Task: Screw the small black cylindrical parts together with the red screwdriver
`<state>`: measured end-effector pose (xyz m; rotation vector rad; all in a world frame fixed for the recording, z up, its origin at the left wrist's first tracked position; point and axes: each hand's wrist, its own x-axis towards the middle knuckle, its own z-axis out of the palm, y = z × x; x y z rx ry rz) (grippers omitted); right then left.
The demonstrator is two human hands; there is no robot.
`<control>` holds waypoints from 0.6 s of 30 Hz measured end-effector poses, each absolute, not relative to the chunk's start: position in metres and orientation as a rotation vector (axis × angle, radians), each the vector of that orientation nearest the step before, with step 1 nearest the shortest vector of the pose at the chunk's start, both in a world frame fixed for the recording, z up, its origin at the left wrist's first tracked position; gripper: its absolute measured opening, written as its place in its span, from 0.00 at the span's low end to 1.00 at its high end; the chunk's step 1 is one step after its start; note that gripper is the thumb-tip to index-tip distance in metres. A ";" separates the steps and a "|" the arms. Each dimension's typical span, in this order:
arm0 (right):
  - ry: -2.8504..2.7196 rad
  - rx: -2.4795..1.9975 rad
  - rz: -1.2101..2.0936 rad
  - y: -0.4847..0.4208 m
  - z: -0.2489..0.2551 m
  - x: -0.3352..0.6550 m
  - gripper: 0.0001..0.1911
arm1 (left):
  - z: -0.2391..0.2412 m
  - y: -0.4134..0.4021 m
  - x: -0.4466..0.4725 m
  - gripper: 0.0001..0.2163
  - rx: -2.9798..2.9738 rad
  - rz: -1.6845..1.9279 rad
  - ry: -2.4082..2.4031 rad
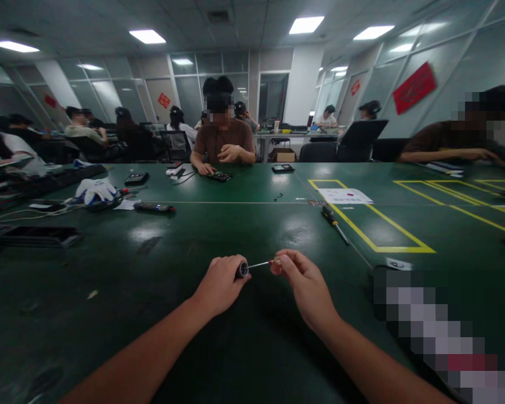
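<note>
My left hand (221, 283): grip clamped round dark cylinder (243, 270), ringed end showing. My right hand (309, 289): grip pinched on red end of thin rod (258, 264), tip at ring; depth I cannot tell. Both above green surface (130, 275); screwdriver (335, 224) beyond.

Green table (219, 227); beyond far edge, black chairs (364, 140), white pillar (306, 84), glass partitions (209, 64), red posters (416, 87); bright ceiling lights (148, 36) overhead.
</note>
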<state>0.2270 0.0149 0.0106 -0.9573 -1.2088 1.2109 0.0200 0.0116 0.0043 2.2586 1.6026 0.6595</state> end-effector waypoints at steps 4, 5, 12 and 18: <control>-1.151 -1.005 1.224 0.020 0.005 0.226 0.20 | 0.004 0.010 0.022 0.02 2.271 0.663 1.591; -1.132 -1.010 1.234 0.020 0.003 0.226 0.20 | 0.004 0.009 0.023 0.02 2.271 0.665 1.588; -0.732 -0.939 1.660 0.028 0.004 0.230 0.16 | 0.012 0.002 0.027 0.02 2.326 0.735 1.595; -0.888 -0.894 1.375 0.026 0.009 0.230 0.17 | 0.016 0.000 0.028 0.02 2.263 0.686 1.619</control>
